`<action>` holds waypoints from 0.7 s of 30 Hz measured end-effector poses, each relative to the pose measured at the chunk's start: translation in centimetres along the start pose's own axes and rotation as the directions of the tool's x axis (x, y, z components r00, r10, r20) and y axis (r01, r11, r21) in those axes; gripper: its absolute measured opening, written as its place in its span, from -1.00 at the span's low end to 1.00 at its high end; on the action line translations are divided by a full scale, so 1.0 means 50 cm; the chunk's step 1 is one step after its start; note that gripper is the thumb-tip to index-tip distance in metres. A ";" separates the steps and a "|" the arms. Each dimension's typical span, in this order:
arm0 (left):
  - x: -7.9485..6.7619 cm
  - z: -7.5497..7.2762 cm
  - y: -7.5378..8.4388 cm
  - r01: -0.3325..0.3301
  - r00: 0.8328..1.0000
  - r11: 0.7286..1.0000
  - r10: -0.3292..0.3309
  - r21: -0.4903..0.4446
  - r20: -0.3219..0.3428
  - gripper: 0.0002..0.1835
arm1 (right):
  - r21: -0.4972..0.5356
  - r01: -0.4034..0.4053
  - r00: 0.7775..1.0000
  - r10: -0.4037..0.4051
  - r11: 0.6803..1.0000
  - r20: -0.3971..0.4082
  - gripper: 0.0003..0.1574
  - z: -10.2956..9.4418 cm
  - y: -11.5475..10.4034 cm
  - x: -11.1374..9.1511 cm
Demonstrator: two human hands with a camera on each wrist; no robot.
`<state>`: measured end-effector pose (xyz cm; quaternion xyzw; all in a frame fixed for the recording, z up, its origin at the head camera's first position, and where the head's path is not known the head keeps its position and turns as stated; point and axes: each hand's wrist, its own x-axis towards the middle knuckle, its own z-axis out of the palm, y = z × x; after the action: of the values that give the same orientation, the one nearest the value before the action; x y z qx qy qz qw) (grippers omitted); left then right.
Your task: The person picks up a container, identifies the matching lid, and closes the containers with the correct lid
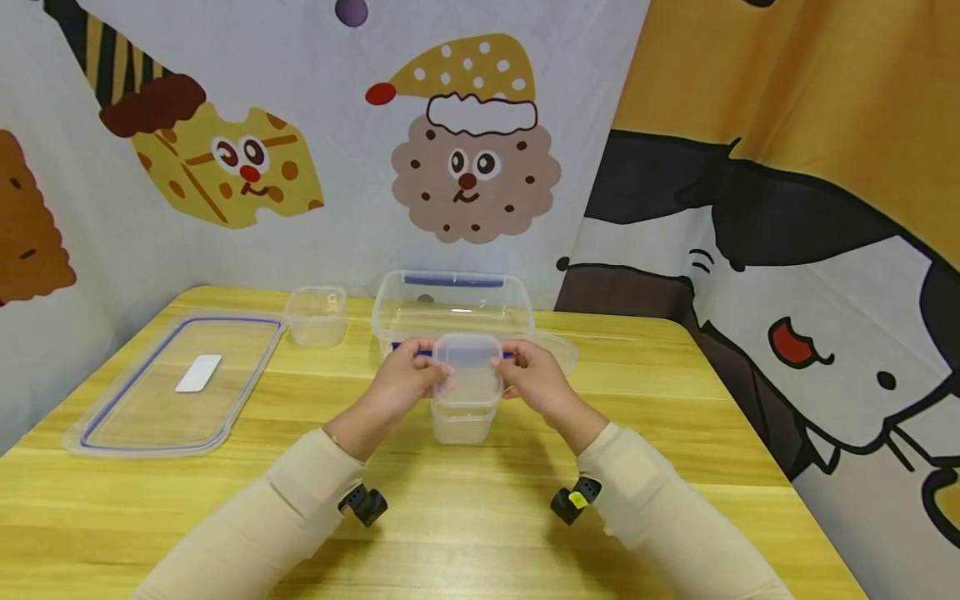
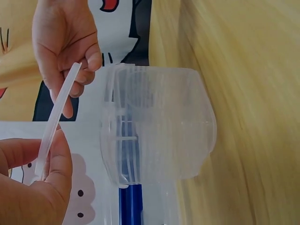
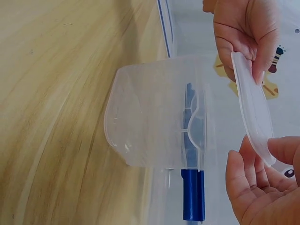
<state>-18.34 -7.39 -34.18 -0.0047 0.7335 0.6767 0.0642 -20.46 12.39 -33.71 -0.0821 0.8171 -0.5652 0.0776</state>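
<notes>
Both hands hold a small translucent lid by its opposite side edges, in front of me. My left hand [image 1: 408, 372] pinches the left edge between thumb and fingers. On the other side, my right hand [image 1: 536, 377] pinches the right edge, its thumb on the lid's face. The lid [image 1: 468, 371] is raised above small clear food containers [image 1: 461, 429], stacked one in another on the table. In the left wrist view the lid [image 2: 58, 112] appears edge-on, apart from the containers [image 2: 187, 122]. The right wrist view shows the lid [image 3: 253, 108] slightly tilted.
Behind the hands stands a large clear box [image 1: 453, 312] with blue clips. A small clear container [image 1: 317, 318] is left of it, and a large lid [image 1: 153, 417] with a blue seal lies at the left. Another clear lid [image 1: 558, 350] lies right of the box. A printed curtain [image 1: 337, 250] hangs behind.
</notes>
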 end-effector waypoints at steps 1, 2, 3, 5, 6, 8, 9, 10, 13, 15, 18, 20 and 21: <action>0.001 0.000 -0.001 -0.001 1.000 1.000 0.001 0.001 -0.002 -0.63 | -0.003 -0.001 1.000 0.001 1.000 0.003 -0.61 0.001 0.000 0.001; 0.001 0.000 -0.002 -0.002 1.000 1.000 0.002 0.002 -0.002 -0.63 | -0.006 -0.004 1.000 0.004 1.000 0.005 -0.61 0.001 0.001 0.002; 0.001 0.000 -0.004 -0.003 1.000 1.000 0.003 0.003 -0.002 -0.63 | -0.008 -0.007 1.000 0.007 1.000 0.006 -0.61 0.002 0.001 0.002; 0.001 0.000 -0.005 -0.005 1.000 1.000 0.005 0.006 -0.002 -0.63 | -0.011 -0.015 1.000 0.015 1.000 0.006 -0.61 0.003 0.002 0.003; 0.001 0.000 -0.006 -0.004 1.000 1.000 0.004 0.007 -0.001 -0.63 | -0.014 -0.017 1.000 0.017 1.000 0.007 -0.61 0.003 0.002 0.004; 0.001 0.001 -0.007 -0.001 1.000 1.000 0.001 0.008 -0.004 -0.63 | -0.017 -0.018 1.000 0.019 1.000 0.009 -0.61 0.004 0.003 0.004; 0.000 0.001 -0.008 0.002 1.000 1.000 -0.002 0.008 -0.008 -0.63 | -0.018 -0.020 1.000 0.020 1.000 0.010 -0.61 0.005 0.004 0.005; 0.000 0.001 -0.009 0.001 1.000 1.000 -0.001 0.009 -0.009 -0.63 | -0.019 -0.020 1.000 0.020 1.000 0.011 -0.62 0.005 0.005 0.006; -0.001 0.000 -0.012 0.007 1.000 1.000 -0.007 0.017 -0.019 -0.64 | -0.022 -0.015 1.000 0.016 1.000 0.016 -0.62 0.007 0.009 0.006; -0.001 0.000 -0.014 0.010 1.000 1.000 -0.009 0.022 -0.022 -0.65 | -0.025 -0.014 1.000 0.015 1.000 0.019 -0.61 0.009 0.012 0.005; -0.001 0.001 -0.017 0.015 1.000 1.000 -0.015 0.021 -0.025 -0.64 | -0.037 -0.017 1.000 0.018 0.999 0.022 -0.61 0.011 0.016 0.005; -0.001 0.001 -0.018 0.016 1.000 1.000 -0.016 0.024 -0.027 -0.62 | -0.044 -0.023 1.000 0.024 0.999 0.019 -0.62 0.013 0.018 0.007; -0.001 0.000 -0.018 0.015 0.999 0.999 -0.014 0.028 -0.029 -0.61 | -0.047 -0.026 0.999 0.027 0.999 0.019 -0.62 0.013 0.018 0.008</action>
<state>-18.19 -7.45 -35.09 -0.0189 0.7437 0.6656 0.0585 -20.73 12.02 -34.80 -0.0785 0.8304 -0.5440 0.0910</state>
